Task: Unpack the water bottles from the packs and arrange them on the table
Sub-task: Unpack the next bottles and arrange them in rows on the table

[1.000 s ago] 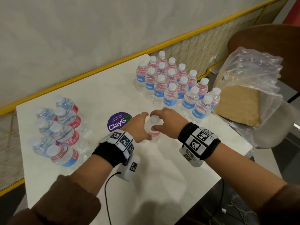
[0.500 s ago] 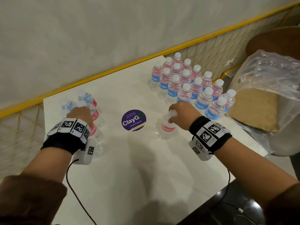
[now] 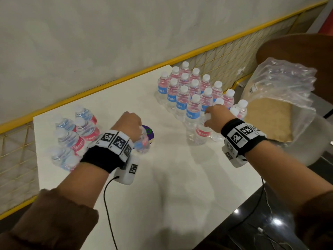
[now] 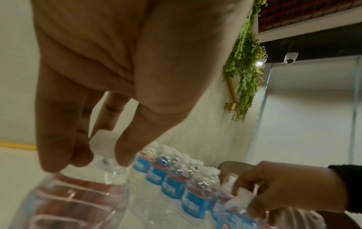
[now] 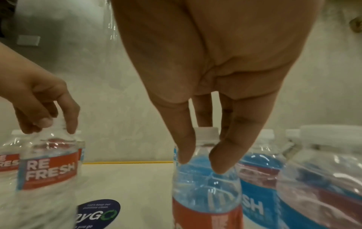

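A: What is the left grip [image 3: 128,123] doing?

B: Its fingertips [image 4: 123,156] pinch the white cap and neck of one bottle [image 3: 143,141], which hangs upright, seemingly just clear of the counter [image 3: 171,186], near the middle and over a round purple sticker [image 3: 150,132]. The red label reads "RE FRESH" in the right wrist view.

A: And the right grip [image 3: 215,115]?

B: Grasping too. Thumb and fingers close around the cap and neck of a second bottle [image 3: 201,132]. It is upright at the near edge of the standing group of bottles [image 3: 191,91], just beside its front row. I cannot tell whether its base touches the counter.

A: Where does that group stand?

B: At the far right corner of the counter, in tight rows, caps up, blue and red labels showing.

A: Anything still packed?

B: Along the left edge sits a pack of bottles [image 3: 72,138], blurred, some looking tilted. I cannot tell whether the wrap is still on it.

A: Off the counter?

B: An emptied clear plastic wrap [image 3: 288,87] over a brown cushion [image 3: 266,120], beyond the right edge. Both wrists carry black bands with white marker blocks [image 3: 115,141].
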A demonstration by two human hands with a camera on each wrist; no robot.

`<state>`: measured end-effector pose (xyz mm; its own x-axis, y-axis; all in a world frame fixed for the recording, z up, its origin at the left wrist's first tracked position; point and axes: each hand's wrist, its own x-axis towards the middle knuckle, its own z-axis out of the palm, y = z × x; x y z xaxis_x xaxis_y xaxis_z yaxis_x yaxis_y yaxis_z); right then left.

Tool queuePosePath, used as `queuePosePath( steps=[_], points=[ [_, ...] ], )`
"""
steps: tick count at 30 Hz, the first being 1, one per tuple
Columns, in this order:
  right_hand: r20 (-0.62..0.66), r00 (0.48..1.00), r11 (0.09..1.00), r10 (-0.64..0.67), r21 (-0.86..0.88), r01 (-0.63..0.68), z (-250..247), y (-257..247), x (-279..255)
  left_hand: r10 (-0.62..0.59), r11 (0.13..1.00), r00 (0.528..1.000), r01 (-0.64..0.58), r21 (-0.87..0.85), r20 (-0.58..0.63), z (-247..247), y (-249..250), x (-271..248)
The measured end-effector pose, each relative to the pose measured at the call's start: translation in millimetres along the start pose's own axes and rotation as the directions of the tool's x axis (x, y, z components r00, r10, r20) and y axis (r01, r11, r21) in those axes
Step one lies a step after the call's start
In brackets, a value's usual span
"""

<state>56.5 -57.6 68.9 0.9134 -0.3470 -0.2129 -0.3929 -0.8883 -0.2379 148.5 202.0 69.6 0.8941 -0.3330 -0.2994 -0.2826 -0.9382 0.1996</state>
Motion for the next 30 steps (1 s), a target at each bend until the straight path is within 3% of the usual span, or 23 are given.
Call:
queuePosePath(
  steps=[5, 9, 11, 16, 22, 30],
  points=[
    [-0.036, 0.998, 0.989, 0.044, 0.141, -0.039, 15, 11, -8, 0.137, 0.976, 0.99, -0.129, -0.173, 0.033, 24, 63, 8],
    [-0.063, 0.997, 0.987, 0.048, 0.156, -0.038, 8, 13, -8, 0.203, 0.968, 0.979, -0.198, -0.154, 0.016, 39, 93, 6],
    [-0.042, 0.999, 0.995, 0.009, 0.096, -0.004, 1, 11, -5, 0.199, 0.975, 0.979, -0.192, -0.113, 0.046, 46, 96, 7],
    [0.033, 0.996, 0.996, -0.082, 0.031, 0.081, -7, 9, 4, 0.21, 0.96, 0.977, -0.199, -0.198, 0.035, 53, 95, 9],
    [0.032, 0.998, 0.999, -0.051, -0.014, 0.051, -10, 0, 6, 0.2, 0.952, 0.98, -0.19, -0.241, 0.019, 55, 91, 7],
    [0.089, 0.988, 0.987, -0.124, -0.087, 0.132, -16, -5, 12, 0.209, 0.95, 0.978, -0.201, -0.239, 0.007, 57, 88, 5]
  ],
)
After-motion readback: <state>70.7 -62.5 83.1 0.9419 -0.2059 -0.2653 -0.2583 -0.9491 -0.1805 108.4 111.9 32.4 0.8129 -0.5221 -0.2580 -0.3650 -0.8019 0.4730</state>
